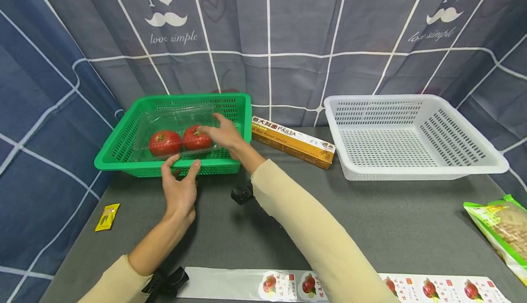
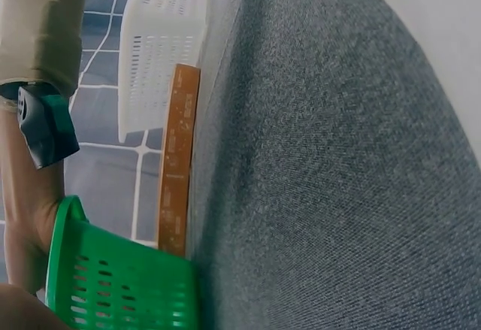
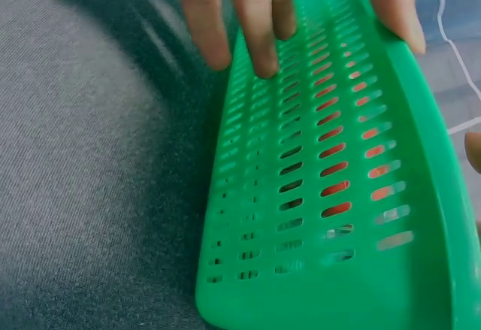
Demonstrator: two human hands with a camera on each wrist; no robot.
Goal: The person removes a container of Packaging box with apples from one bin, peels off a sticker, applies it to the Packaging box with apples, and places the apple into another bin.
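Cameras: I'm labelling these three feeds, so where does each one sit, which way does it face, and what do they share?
Head: above, facing forward and down at the green basket, white basket, left hand and right hand, both sleeved.
Left wrist: low by the table, looking sideways past the pasta box to the white basket; a sleeved arm shows.
Right wrist: low, close against the green basket's outer wall; fingers touch it.
Shared: all three show the green basket.

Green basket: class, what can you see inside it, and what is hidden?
Inside the green basket, a clear plastic box holds two tomatoes. The right hand covers part of one.
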